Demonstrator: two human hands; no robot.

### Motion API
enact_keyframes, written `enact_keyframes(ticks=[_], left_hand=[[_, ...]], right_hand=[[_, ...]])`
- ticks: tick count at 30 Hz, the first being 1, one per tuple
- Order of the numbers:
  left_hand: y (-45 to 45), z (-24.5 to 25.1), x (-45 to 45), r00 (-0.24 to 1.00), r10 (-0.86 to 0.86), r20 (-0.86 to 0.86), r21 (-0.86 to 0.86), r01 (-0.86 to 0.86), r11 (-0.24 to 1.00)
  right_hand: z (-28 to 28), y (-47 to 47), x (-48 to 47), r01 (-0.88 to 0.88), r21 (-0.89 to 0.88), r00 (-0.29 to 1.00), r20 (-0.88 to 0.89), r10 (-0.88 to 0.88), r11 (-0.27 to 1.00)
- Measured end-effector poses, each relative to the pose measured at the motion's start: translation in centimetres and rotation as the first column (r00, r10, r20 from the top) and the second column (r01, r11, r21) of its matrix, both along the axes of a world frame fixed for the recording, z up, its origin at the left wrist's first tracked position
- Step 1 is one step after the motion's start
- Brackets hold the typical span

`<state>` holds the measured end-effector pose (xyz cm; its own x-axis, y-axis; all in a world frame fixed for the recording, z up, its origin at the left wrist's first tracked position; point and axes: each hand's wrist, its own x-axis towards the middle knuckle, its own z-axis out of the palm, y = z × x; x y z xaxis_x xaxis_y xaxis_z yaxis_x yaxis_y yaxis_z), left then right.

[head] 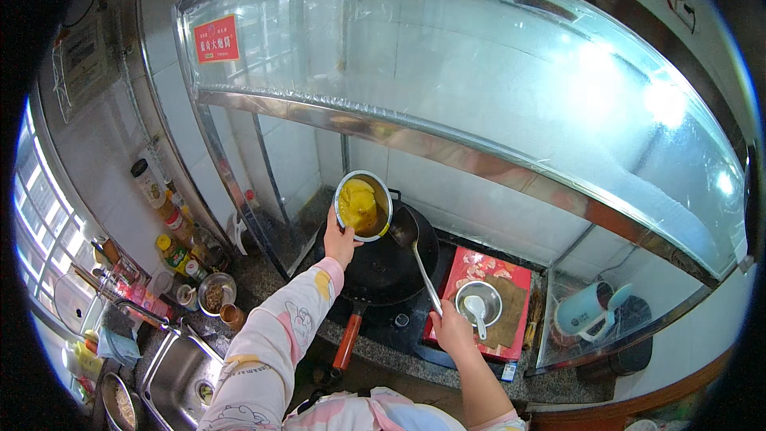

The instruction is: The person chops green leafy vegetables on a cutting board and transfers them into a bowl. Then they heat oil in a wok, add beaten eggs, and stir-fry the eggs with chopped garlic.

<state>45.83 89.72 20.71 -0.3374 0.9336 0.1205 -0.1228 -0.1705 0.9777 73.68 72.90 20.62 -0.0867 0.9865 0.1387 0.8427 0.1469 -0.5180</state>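
Note:
A steel bowl (383, 190) with yellow beaten egg (358, 201) inside is held tilted in my left hand (341, 242), above the far left part of a black wok (383, 272). My right hand (453, 329) grips the metal handle of a ladle (405, 227), whose dark scoop is beside the bowl over the wok. The wok stands on the stove, and its red-brown handle (349, 341) points towards me. Whether anything lies in the wok under the bowl cannot be told.
Right of the wok, a small steel bowl (495, 296) with a white spoon (476, 306) sits on a red box (517, 287). A glass hood panel (419, 60) spans above. At left are a sink (179, 380), a bowl of brown food (231, 288) and several bottles (173, 253).

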Motion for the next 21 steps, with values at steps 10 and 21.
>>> enact_keyframes(ticks=[10, 21], left_hand=[[0.4, 0.4, -0.3, 1.000, -0.011, -0.006, 0.030, 0.011, 0.999], [0.7, 0.0, -0.6, 1.000, 0.014, 0.025, -0.015, -0.014, 1.000]], right_hand=[[-0.4, 0.1, 0.2, -0.001, -0.003, 0.999, 0.034, 0.002, 1.000], [-1.3, -0.4, 0.8, -0.054, 0.047, 0.998, 0.037, 0.053, 0.997]])
